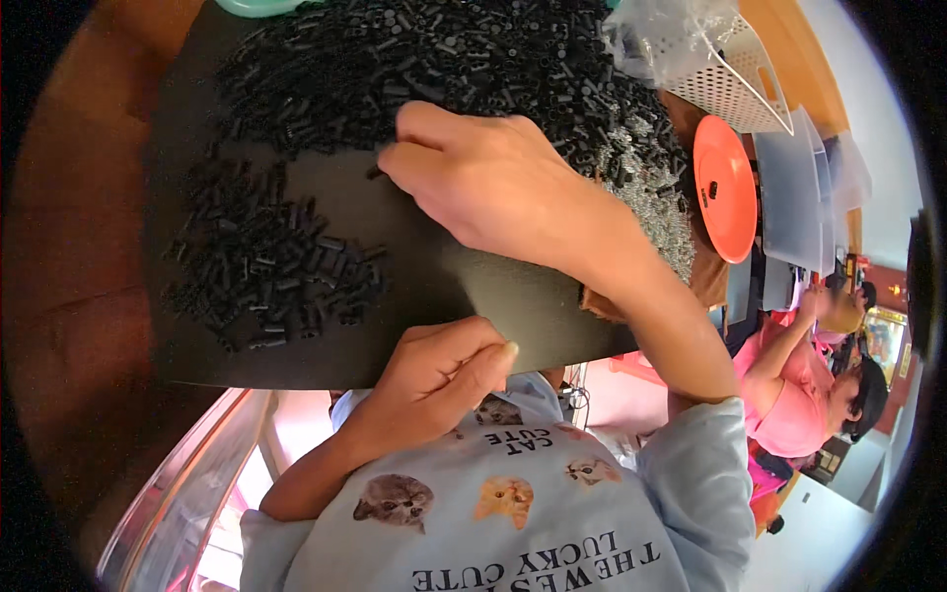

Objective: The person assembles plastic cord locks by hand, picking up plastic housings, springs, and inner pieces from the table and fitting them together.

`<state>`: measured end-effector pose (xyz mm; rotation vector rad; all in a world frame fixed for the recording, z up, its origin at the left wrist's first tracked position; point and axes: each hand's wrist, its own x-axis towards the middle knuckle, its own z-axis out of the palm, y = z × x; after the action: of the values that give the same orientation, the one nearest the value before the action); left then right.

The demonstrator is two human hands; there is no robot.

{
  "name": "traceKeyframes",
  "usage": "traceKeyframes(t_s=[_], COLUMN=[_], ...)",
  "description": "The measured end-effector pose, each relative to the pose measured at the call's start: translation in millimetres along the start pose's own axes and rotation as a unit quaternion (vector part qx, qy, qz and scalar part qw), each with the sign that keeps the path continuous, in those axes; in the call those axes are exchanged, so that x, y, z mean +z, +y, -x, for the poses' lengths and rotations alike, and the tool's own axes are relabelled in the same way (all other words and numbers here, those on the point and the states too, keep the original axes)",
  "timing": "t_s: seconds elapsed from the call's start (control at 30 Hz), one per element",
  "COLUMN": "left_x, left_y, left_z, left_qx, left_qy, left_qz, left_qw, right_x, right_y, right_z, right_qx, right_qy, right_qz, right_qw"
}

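Note:
My right hand (483, 173) reaches across the dark table mat (424, 281) at the near edge of a wide heap of small black tubular parts (434, 59). Its thumb and fingertips are pinched together, and a small black part (374, 172) pokes out at their tip. My left hand (444, 375) is closed at the mat's front edge; whatever its curled fingers hold, if anything, is hidden. A smaller pile of black tubular parts (276, 261) lies to the left. Silvery small metal springs (646, 187) are heaped at the right, partly behind my right forearm.
On the right, a red-orange plate (725, 217) carries a small black piece. Behind it stand a white perforated basket (740, 84), a clear plastic bag (661, 39) and a translucent box (789, 197). Farther right, a person in pink (794, 395) sits. A green rim (261, 8) shows far left.

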<state>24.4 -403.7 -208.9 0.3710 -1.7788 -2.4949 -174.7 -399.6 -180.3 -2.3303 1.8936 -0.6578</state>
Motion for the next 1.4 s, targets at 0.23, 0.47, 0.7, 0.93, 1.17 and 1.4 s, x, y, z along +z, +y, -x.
traceKeyframes(t_s=[0.23, 0.47, 0.7, 0.93, 1.17, 1.4], left_x=[-5.7, -5.7, 2.4, 11.4, 22.8, 26.2], left_y=[-2.7, -3.1, -3.0, -0.2, 3.7, 4.4], left_z=[1.1, -0.8, -4.8, -6.5, -11.6, -13.3], left_qx=[0.007, 0.009, 0.009, -0.014, -0.069, -0.063], left_qy=[-0.007, -0.01, 0.0, 0.044, 0.106, 0.139], left_qz=[0.003, 0.004, -0.035, -0.055, -0.024, 0.062], left_qw=[1.0, 1.0, 0.999, 0.997, 0.992, 0.986], right_x=[18.2, 0.8, -28.4, -44.6, -25.3, -24.2], right_y=[-4.6, -14.3, -0.9, -5.2, -15.6, -15.5], right_z=[-25.2, 19.5, 80.3, 117.7, 126.3, 133.8], right_qx=[-0.049, -0.019, 0.09, 0.115, 0.045, 0.083], right_qy=[-0.033, -0.044, -0.017, -0.008, -0.039, 0.017], right_qz=[0.112, 0.091, 0.042, 0.008, 0.094, -0.012], right_qw=[0.992, 0.995, 0.995, 0.993, 0.994, 0.996])
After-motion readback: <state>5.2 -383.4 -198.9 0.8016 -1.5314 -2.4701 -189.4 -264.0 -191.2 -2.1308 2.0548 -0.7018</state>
